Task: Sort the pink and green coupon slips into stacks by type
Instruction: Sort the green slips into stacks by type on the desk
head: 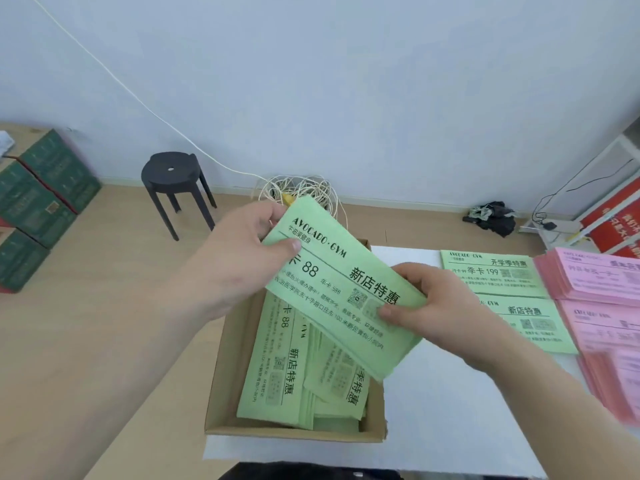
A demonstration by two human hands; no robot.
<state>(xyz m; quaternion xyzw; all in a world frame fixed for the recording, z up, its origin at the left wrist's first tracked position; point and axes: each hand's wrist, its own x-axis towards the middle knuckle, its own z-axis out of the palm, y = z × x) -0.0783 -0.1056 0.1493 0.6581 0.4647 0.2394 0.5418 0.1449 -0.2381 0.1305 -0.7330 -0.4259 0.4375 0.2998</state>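
Left hand grips the upper-left end of a green slip. The thumb is pressed flat on the printed face. The other fingers are curled behind the paper and mostly hidden.

Right hand pinches the slip's lower-right end. The thumb lies on top near the printed code square, and the fingers are folded over the far edge and under it.

The slip is held in the air over the box, clear of its contents. It is tilted, with the left end farther away and the right end nearer. The face is up and reads "AVOCADO·GYM" and "88"; it is not clear whether this is one sheet or several.

The box is open cardboard and sits at the left edge of the white table. Inside is a loose heap of green slips, running lengthwise, overlapping and skewed at different angles.

On the table right of the box are two green stacks, one behind the other and just beside each other. The far one is headed differently from the near one. The near stack's heading matches the held slip's. The right wrist covers the left part of the near stack.

Pink stacks sit just right of the green ones: far, middle, and nearest. The nearest is blurred and its print is unreadable. The pink stacks are visibly thicker than the green.

On the wood floor beyond are:
- a black stool
- a tangle of pale cord by the wall behind the box
- green cartons stacked at far left
- a dark cloth by the wall at right
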